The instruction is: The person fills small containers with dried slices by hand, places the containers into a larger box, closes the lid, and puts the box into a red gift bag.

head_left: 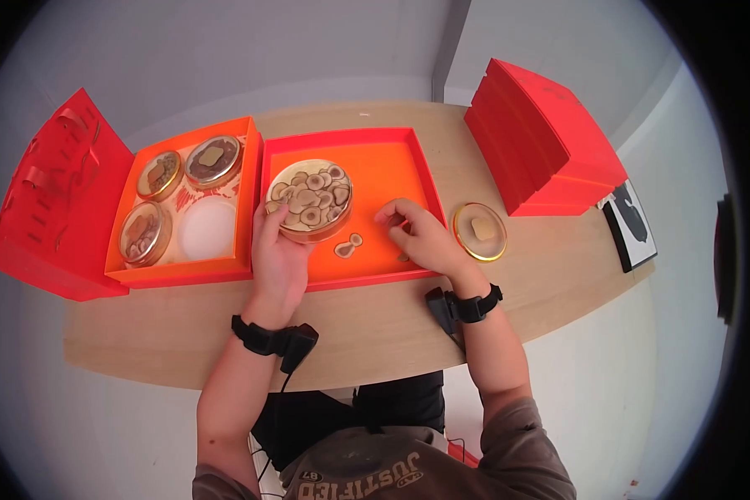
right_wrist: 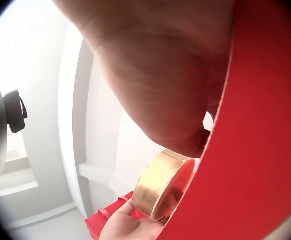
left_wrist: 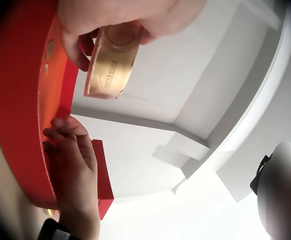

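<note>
My left hand grips a round clear tub of dried, dark-edged slices from below and the side, its open top facing up. A gold label on the tub's side shows in the left wrist view. The tub is over a shallow red box lid with an orange inside. Inside the lid lie a few loose slices. Above its right part is my right hand, fingers bent down; I cannot tell whether they pinch a slice. Another slice shows partly beneath this hand.
A round gold-rimmed lid lies right of the box lid. On the left, an open red box holds 3 filled tubs and a white round recess. A red box and a black-and-white box are at the right.
</note>
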The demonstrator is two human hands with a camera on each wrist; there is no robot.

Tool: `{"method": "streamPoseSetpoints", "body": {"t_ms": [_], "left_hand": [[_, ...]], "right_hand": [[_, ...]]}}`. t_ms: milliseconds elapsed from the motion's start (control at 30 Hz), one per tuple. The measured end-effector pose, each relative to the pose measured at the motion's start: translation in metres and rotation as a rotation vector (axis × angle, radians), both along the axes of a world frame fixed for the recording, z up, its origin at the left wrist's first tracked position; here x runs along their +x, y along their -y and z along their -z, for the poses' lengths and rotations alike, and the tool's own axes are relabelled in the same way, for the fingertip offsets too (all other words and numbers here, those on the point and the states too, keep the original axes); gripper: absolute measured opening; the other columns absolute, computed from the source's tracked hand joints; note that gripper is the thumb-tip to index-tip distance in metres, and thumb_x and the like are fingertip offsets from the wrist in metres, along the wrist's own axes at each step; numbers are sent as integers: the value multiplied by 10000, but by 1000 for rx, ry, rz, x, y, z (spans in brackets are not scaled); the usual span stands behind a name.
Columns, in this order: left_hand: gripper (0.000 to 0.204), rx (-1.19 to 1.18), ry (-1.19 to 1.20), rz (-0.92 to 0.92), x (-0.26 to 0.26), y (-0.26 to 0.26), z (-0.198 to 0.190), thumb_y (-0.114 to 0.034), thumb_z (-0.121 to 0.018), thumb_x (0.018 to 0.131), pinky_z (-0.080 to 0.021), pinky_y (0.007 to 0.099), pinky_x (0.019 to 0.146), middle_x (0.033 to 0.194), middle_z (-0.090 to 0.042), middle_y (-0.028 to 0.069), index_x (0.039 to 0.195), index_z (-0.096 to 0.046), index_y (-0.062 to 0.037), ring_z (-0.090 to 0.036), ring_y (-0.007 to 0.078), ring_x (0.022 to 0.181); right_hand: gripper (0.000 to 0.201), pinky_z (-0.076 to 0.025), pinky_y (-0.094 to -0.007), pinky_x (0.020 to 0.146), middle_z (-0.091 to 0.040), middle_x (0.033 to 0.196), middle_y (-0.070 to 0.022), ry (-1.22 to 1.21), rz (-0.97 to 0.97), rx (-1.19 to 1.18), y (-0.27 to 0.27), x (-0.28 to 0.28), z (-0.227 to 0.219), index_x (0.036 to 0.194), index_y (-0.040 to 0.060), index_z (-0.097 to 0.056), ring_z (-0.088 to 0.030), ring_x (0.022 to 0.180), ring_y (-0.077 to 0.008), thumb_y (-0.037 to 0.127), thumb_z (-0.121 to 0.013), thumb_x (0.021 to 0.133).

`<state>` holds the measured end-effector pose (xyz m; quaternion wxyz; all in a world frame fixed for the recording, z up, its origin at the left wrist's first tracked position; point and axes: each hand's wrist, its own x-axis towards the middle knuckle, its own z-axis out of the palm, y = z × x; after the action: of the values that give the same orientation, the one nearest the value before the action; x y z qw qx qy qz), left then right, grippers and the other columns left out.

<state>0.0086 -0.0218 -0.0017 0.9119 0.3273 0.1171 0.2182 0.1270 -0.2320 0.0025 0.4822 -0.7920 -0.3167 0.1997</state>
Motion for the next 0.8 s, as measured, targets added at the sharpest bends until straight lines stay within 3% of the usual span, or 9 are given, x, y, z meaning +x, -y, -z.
{"method": "streamPoseSetpoints", "body": {"t_ms": [33, 100, 167, 233, 367, 433, 667, 733, 800], "left_hand": [[260, -2, -1, -10, 0, -1, 1, -185, -496, 1044, -459, 467, 1089, 1371, -580, 99, 1281, -517, -79, -545, 240, 1317], [254, -6, -1, -21, 0, -3, 3, -188, -498, 1044, -458, 467, 1090, 1367, -582, 97, 1272, -523, -79, -547, 240, 1314], [404, -32, 23, 18, 0, -6, 7, -154, -531, 1031, -470, 476, 1090, 1426, -524, 110, 1413, -420, -85, -524, 253, 1340], [406, -31, 20, 24, 0, -6, 7, -155, -530, 1031, -473, 474, 1086, 1425, -525, 108, 1416, -420, -88, -525, 252, 1339], [409, -19, 20, 41, -1, -5, 5, -153, -525, 1033, -481, 468, 1076, 1426, -527, 107, 1424, -417, -95, -528, 250, 1337], [408, -18, 26, 47, 0, -5, 5, -156, -522, 1034, -480, 470, 1075, 1427, -527, 109, 1424, -418, -94, -528, 250, 1338], [302, -1, -28, 54, -2, 0, -3, -196, -493, 1040, -447, 467, 1105, 1407, -561, 101, 1318, -500, -79, -526, 248, 1348], [303, -14, -21, 56, -1, -1, -1, -195, -496, 1038, -444, 473, 1107, 1408, -561, 99, 1320, -497, -85, -521, 249, 1353], [304, -26, -13, 61, -1, -1, 1, -195, -499, 1035, -441, 479, 1109, 1408, -561, 97, 1322, -494, -92, -517, 250, 1358]], "right_hand": [[252, -577, -267, 682, -627, 1060, -21, 98, -40, 12, 1, 0, 3, 1185, 40, -621, -607, 946, -109, 10, -527, 954], [277, -587, -269, 651, -627, 1057, -30, 165, -25, -7, 1, 0, 5, 1205, 29, -615, -618, 933, -114, 5, -521, 945], [304, -597, -272, 620, -627, 1055, -40, 234, -8, -30, 1, -3, -6, 1224, 18, -610, -629, 921, -120, 1, -516, 936], [348, -563, -328, 772, -656, 971, -85, -146, 112, -191, 1, -9, -31, 1269, 21, -621, -666, 924, -175, 36, -540, 931], [355, -547, -330, 823, -651, 916, -93, -126, 106, -200, 3, -5, -18, 1272, 12, -621, -676, 864, -192, 35, -547, 925], [341, -545, -323, 791, -646, 922, -101, 96, 18, -84, 4, 1, -8, 1256, 4, -629, -671, 860, -179, 35, -556, 924], [325, -539, -368, 813, -674, 968, -127, 266, 29, -59, 9, 2, -2, 1218, -3, -654, -664, 890, -242, 50, -624, 898], [304, -539, -395, 815, -672, 973, -152, 332, 16, -240, 9, 0, -1, 1172, -4, -677, -665, 904, -301, 85, -667, 881], [268, -541, -378, 801, -673, 956, -152, 356, 18, -281, 5, 0, 4, 1122, -15, -681, -665, 879, -285, 82, -698, 873]]}}
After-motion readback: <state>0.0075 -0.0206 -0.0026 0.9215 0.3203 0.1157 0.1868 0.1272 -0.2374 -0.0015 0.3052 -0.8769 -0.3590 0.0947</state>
